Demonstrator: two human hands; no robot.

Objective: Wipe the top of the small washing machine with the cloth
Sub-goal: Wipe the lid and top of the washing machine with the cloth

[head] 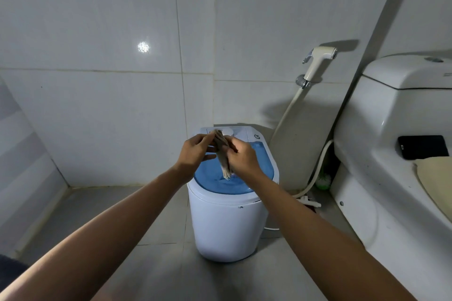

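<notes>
A small white washing machine [227, 225] with a blue lid [212, 178] stands on the grey floor in the corner. Above its lid I hold a bunched beige cloth [223, 154] with both hands. My left hand [197, 150] pinches the cloth's upper part from the left. My right hand [242, 154] grips it from the right. The cloth's lower end hangs down over the blue lid; whether it touches the lid I cannot tell. The machine's white control panel [244, 133] lies at the back, partly hidden by my hands.
A white toilet [381, 154] stands close on the right, with a black phone [423, 146] on its ledge. A bidet sprayer [318, 61] and its hose hang on the tiled wall behind the machine. Tiled walls close the left and back.
</notes>
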